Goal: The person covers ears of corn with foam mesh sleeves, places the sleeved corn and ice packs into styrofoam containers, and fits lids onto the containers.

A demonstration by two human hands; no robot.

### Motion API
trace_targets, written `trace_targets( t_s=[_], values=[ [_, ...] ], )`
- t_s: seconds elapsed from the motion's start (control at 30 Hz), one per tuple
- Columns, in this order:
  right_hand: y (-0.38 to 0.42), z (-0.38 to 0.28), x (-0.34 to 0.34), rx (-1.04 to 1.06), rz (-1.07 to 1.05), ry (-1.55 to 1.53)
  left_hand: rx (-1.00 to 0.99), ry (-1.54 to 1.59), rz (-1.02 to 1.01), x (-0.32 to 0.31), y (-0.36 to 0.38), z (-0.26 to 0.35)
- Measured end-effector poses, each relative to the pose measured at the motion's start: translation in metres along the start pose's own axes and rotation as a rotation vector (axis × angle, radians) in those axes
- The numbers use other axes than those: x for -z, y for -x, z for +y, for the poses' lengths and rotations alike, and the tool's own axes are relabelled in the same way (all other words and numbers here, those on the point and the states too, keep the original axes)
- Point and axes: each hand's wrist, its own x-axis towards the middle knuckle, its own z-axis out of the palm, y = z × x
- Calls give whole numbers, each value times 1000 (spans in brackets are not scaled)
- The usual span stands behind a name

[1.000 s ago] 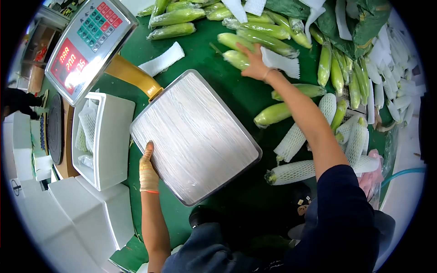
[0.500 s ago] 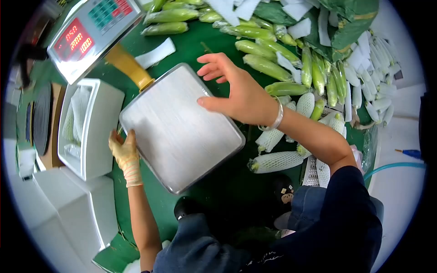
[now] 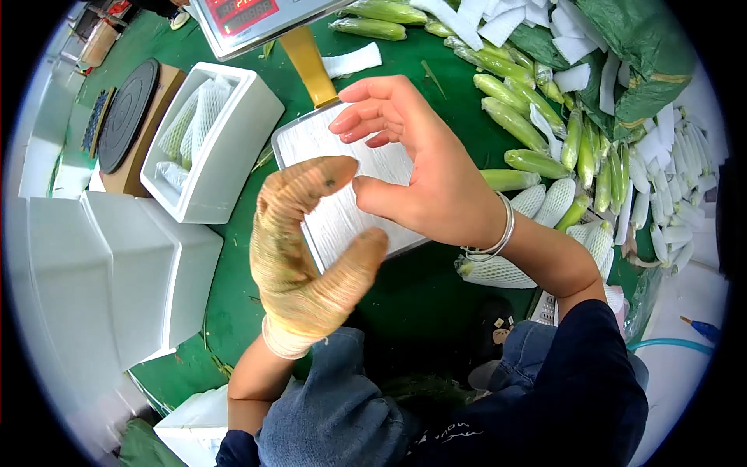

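Note:
A weighing scale with a flat metal plate (image 3: pixel 307 140) stands on the green floor, its yellow post (image 3: pixel 306 66) rising to a lit red display (image 3: pixel 247 9). My left hand (image 3: pixel 299 253), in a stained pale yellow glove, hovers above the near left of the plate. Its fingers curve forward, well apart from the thumb, with nothing between them. Bare but for bangles at the wrist, my right hand (image 3: pixel 428 167) is held over the plate's right side. Its fingers are spread and bent, and it holds nothing. Both hands partly hide the plate.
Ears of corn (image 3: pixel 513 121) in green husks, some in clear film, lie to the right. Nearer is corn in white foam netting (image 3: pixel 502 274). A green sack (image 3: pixel 657 58) bears white strips. On the left are a white foam box (image 3: pixel 241 148) and a black round disc (image 3: pixel 128 117).
My left hand has left the plate's left edge and come up over it, close to my right hand. The view has shifted, so the scale appears higher and further right.

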Motion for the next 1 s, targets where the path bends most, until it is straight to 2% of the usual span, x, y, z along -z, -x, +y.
trace_targets(
  t_s=[0.17,0.27,0.43,0.5,0.53,0.6,0.7,0.8,0.93,1.0],
  values=[
    [-1,-9,-3,-13,-29,10,-81,-141,-29,-5,-1,10],
    [-2,-8,-8,12,-7,22,-46,-157,-61,-12,0,9],
    [-4,-6,-10,35,12,91,-38,-146,22,-18,-2,4],
    [-4,-3,-10,47,24,100,163,-1,19,-17,-2,7],
    [-5,-1,-9,110,45,138,165,-2,17,-17,-2,7],
    [-4,1,-9,171,67,176,444,449,96,-16,-4,6],
    [-4,9,-8,84,41,171,434,426,78,-8,-3,-14],
    [-6,51,4,-11,51,157,502,360,147,-3,-6,-42],
    [-46,152,56,-30,145,488,589,333,222,18,-4,-94],
    [-83,220,85,-300,138,735,622,300,230,34,5,-122]
  ],
)
